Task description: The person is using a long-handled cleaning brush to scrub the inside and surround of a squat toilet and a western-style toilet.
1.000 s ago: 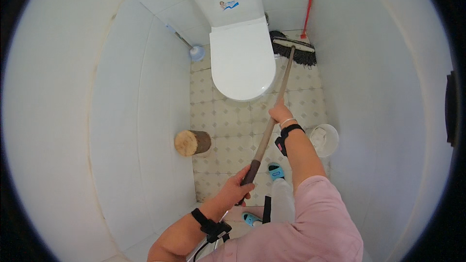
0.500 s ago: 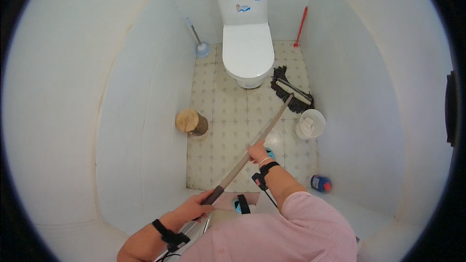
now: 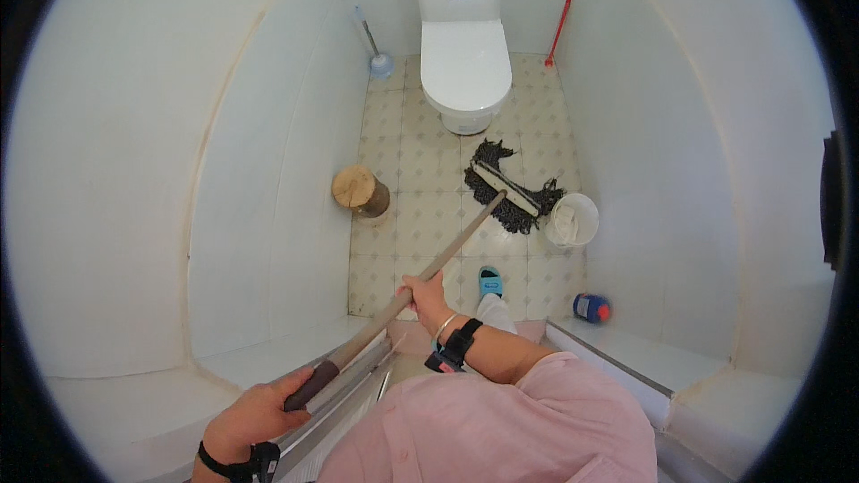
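At twelve o'clock from the pink shirt (image 3: 492,420): black string mop (image 3: 506,190), drawn back from toilet (image 3: 465,63) to beside white bucket (image 3: 591,219), suggesting a pulling stroke. Fingers wrapped: left hand (image 3: 255,416) round brown grip (image 3: 310,386), right hand (image 3: 426,300) round shaft (image 3: 465,234).

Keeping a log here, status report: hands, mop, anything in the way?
Left hand closed on mop grip, right hand closed lower on mop shaft. Mop head down on floor. Bucket crowding its right end; contact unclear.

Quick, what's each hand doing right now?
Left hand: closed, holding the dark grip of the mop handle.
Right hand: closed around the same handle, nearer the mop head.
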Motion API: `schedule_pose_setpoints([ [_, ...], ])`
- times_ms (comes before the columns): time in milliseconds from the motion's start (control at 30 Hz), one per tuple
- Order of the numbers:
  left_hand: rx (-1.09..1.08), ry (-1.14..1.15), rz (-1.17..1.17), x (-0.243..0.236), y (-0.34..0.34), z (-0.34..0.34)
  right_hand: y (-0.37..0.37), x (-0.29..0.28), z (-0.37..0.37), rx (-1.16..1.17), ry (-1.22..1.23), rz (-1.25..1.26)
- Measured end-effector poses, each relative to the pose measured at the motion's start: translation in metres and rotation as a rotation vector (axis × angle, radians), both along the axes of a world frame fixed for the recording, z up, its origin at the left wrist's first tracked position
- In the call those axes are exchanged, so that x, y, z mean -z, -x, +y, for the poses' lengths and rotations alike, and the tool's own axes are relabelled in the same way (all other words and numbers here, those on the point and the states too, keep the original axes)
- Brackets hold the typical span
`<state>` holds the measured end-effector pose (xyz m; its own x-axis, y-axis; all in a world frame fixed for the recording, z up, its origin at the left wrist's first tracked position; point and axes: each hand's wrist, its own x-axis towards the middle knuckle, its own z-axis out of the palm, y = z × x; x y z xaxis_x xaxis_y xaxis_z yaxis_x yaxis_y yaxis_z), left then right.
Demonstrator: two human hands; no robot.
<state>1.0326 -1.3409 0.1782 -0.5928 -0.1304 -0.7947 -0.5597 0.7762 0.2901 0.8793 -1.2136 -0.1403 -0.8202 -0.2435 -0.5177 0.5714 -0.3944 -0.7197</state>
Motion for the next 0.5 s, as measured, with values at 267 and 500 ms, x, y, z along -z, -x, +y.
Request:
schedule_pose_setpoints([
  [267, 0.544, 0.272, 0.224, -0.071, 0.038, 0.007, 0.066, -0.002, 0.01, 0.143, 0.279, -0.173],
  [500, 0.582, 0.783, 0.375, -0.174, 0.057, 0.005, 0.118, -0.058, 0.012, -0.021, 0.444, -0.24],
])
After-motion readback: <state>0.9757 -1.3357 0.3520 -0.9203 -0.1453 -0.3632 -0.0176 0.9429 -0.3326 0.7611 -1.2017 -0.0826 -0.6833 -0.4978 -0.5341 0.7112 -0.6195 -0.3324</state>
